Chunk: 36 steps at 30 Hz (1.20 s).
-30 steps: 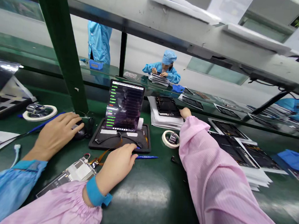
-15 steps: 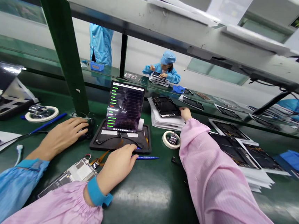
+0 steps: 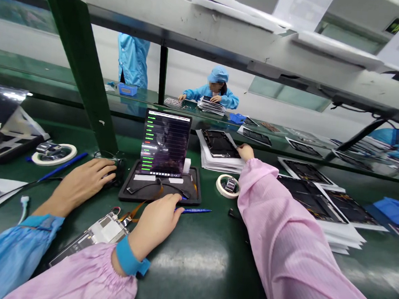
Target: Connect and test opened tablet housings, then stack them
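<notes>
My left hand (image 3: 156,218), in a pink sleeve with a blue wrist strap, rests low over the bench with curled fingers. A slim blue pen (image 3: 197,210) sticks out to the right from between its thumb and fingers. Beside that hand, an orange flex cable (image 3: 137,209) runs to an opened device board with a battery (image 3: 99,234). My right hand (image 3: 246,152) reaches forward and pinches the right edge of a black tablet housing (image 3: 219,143) on a stack of white sheets (image 3: 219,163). Between my hands, a lit screen (image 3: 165,144) stands upright in a black tray (image 3: 195,198), showing green and red lines.
A co-worker's hand (image 3: 86,181) in a blue sleeve lies on a black mouse (image 3: 118,172) at left. Tape rolls (image 3: 227,186) sit near the tray. More housings on paper (image 3: 314,196) are stacked at right. A grey shelf beam (image 3: 213,29) crosses above; another person (image 3: 211,92) sits opposite.
Another red line now shows on the screen. The person opposite has moved one hand down to the left. My hands stay where they were; the view has shifted slightly.
</notes>
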Each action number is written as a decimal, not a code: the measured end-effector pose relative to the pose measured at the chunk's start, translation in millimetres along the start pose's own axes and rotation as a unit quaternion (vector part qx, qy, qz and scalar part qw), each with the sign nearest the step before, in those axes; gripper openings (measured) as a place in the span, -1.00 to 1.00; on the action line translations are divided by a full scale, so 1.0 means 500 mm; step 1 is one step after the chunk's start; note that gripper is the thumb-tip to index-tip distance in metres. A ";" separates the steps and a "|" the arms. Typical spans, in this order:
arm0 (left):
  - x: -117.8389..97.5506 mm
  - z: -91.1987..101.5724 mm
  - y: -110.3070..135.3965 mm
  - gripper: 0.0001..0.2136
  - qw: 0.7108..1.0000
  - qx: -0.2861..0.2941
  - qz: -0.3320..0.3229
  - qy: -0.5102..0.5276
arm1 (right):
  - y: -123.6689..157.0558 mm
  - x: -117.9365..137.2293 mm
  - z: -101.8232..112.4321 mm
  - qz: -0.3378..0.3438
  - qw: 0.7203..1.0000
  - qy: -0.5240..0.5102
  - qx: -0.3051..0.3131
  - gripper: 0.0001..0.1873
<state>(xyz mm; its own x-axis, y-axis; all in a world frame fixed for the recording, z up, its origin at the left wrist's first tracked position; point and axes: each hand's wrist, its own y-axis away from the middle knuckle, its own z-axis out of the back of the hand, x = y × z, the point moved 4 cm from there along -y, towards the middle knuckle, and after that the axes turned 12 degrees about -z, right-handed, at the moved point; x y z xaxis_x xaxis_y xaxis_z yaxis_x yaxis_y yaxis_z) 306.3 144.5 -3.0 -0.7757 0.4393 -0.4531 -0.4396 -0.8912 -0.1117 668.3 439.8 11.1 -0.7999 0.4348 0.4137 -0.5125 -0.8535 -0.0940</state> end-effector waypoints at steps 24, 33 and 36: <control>-0.005 0.002 -0.004 -0.75 1.000 0.001 0.007 -0.004 | -0.003 -0.002 -0.014 0.035 0.994 -0.104 -0.004 -0.69; -0.006 0.005 -0.002 -0.75 1.000 0.005 0.009 -0.009 | 0.006 -0.003 -0.017 0.053 0.994 -0.090 -0.020 -0.69; -0.007 0.005 -0.002 -0.75 1.000 0.005 0.007 -0.009 | 0.009 0.004 -0.015 0.047 0.996 -0.068 -0.018 -0.70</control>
<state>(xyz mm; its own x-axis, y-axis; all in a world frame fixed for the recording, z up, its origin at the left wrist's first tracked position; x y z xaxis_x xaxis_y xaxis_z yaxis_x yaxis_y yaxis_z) 308.2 144.3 0.9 -0.7892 0.4293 -0.4391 -0.4336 -0.8959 -0.0967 661.9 438.8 4.7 -0.7963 0.3083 0.5204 -0.4506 -0.8763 -0.1703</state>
